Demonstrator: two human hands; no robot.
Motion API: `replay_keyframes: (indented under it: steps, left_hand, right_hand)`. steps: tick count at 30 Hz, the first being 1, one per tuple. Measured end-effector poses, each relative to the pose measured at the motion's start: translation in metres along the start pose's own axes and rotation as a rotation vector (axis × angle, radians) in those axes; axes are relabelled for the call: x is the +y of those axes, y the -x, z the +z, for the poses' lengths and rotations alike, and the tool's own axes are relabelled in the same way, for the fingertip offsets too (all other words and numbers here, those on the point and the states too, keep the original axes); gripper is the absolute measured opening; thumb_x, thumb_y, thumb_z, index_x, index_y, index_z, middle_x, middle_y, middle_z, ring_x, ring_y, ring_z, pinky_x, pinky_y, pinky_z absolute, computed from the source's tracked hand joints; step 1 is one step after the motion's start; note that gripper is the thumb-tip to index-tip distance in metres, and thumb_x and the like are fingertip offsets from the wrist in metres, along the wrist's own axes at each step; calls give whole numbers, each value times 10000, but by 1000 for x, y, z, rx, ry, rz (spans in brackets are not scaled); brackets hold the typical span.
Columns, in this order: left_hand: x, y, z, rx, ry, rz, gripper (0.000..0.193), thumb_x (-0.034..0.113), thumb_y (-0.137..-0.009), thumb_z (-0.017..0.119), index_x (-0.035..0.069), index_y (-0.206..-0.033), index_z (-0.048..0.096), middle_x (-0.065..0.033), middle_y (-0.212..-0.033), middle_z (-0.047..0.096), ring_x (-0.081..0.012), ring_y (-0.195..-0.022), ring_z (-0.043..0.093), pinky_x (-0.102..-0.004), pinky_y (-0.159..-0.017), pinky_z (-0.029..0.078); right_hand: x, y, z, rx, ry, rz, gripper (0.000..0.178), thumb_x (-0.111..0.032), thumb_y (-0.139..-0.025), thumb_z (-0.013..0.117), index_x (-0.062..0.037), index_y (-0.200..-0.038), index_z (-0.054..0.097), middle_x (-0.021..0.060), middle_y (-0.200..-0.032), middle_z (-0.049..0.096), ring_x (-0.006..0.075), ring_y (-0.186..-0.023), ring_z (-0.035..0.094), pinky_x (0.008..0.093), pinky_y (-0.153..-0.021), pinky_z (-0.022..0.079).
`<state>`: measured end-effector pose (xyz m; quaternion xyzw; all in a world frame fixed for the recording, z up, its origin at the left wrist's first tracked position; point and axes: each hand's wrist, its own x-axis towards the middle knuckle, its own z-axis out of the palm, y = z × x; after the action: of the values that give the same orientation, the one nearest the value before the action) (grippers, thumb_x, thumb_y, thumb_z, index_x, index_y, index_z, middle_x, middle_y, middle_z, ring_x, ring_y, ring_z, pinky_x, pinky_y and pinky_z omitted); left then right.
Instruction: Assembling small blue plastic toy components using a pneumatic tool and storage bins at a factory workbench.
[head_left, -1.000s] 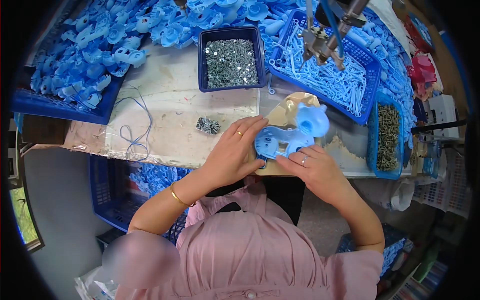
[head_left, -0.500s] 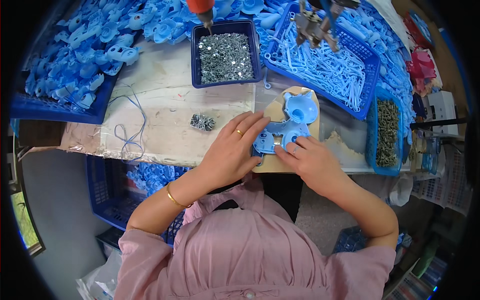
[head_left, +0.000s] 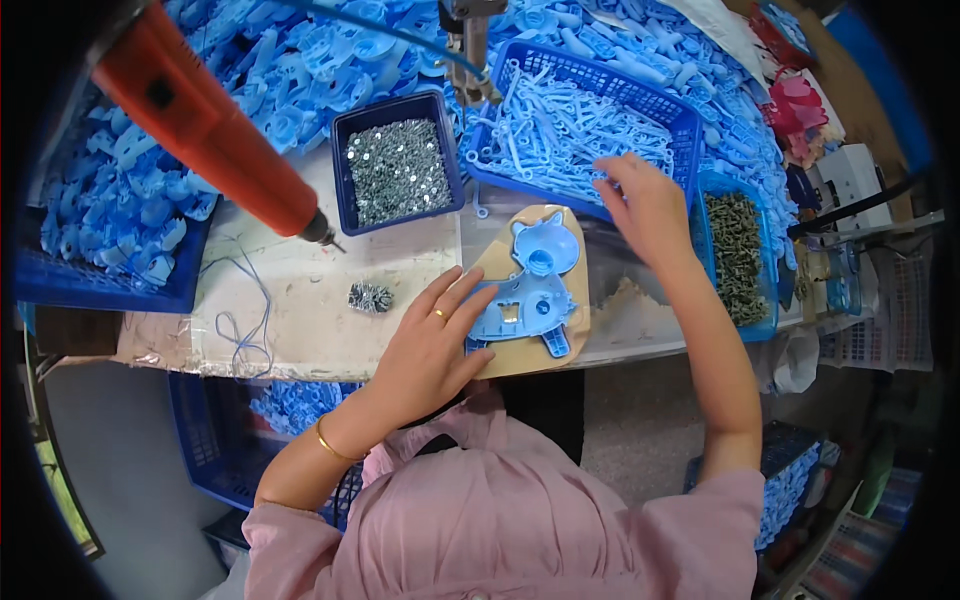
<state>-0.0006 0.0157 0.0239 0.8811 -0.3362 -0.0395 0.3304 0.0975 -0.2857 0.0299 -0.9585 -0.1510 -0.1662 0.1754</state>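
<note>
A light blue animal-shaped plastic shell (head_left: 530, 305) lies hollow side up on a tan board (head_left: 572, 235) near the table's front edge. Resting against the shell's left side is my left hand (head_left: 425, 335), its fingers stretched out and holding nothing; it hides part of that side. My right hand (head_left: 645, 205) is over the near right part of a blue basket (head_left: 690, 130), thumb and forefinger apart. The basket is full of light blue plastic rods with ring ends (head_left: 570, 125). I see nothing between the fingers of that hand.
A red-orange power screwdriver (head_left: 215, 125) hangs at upper left. A dark blue tray (head_left: 350, 215) of small silver screws stands left of the basket, a blue bin (head_left: 765, 320) of brownish screws at right. Blue parts (head_left: 300, 60) are piled behind. A metal fixture (head_left: 468, 50) hangs above.
My right hand has left the shell and moved up and right to the basket of rods. My left hand stays on the shell. The screwdriver now reaches farther into view.
</note>
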Motion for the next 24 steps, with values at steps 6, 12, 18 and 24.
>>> replay_keyframes:
  steps: [6, 12, 18, 24]
  left_hand:
    - [7, -12, 0, 13, 11, 41, 596, 165, -840, 716, 45, -1384, 505, -173, -1474, 449, -399, -1377, 388, -467, -1135, 350]
    - [4, -21, -3, 47, 67, 63, 522, 155, -853, 722, 40, -1331, 548, -176, -1447, 496, -409, -1356, 430, -485, -1114, 374]
    - [18, -42, -4, 94, 112, 142, 506, 104, -864, 706, 40, -1338, 544, -172, -1432, 505, -407, -1331, 455, -476, -1099, 389]
    - [41, -71, 5, 279, 180, 190, 489, 137, -912, 687, 21, -1358, 523, -197, -1346, 558, -399, -1229, 535, -440, -1010, 457]
  right_hand:
    - [60, -20, 30, 77, 312, -10, 147, -201, -899, 686, -112, -1014, 709, 81, -904, 684, 297, -797, 679, 392, -672, 535]
    - [79, -17, -18, 61, -491, 573, 205, -225, -933, 670, -23, -938, 707, 43, -725, 683, 114, -614, 648, 264, -557, 503]
    - [39, 16, -60, -215, -752, 734, 185, -199, -936, 675, -24, -879, 693, 37, -740, 678, 83, -588, 620, 227, -547, 489]
    - [-15, 65, -42, -25, -1114, 504, 134, -2, -887, 709, 14, -1019, 724, 82, -912, 734, 137, -848, 699, 262, -762, 554]
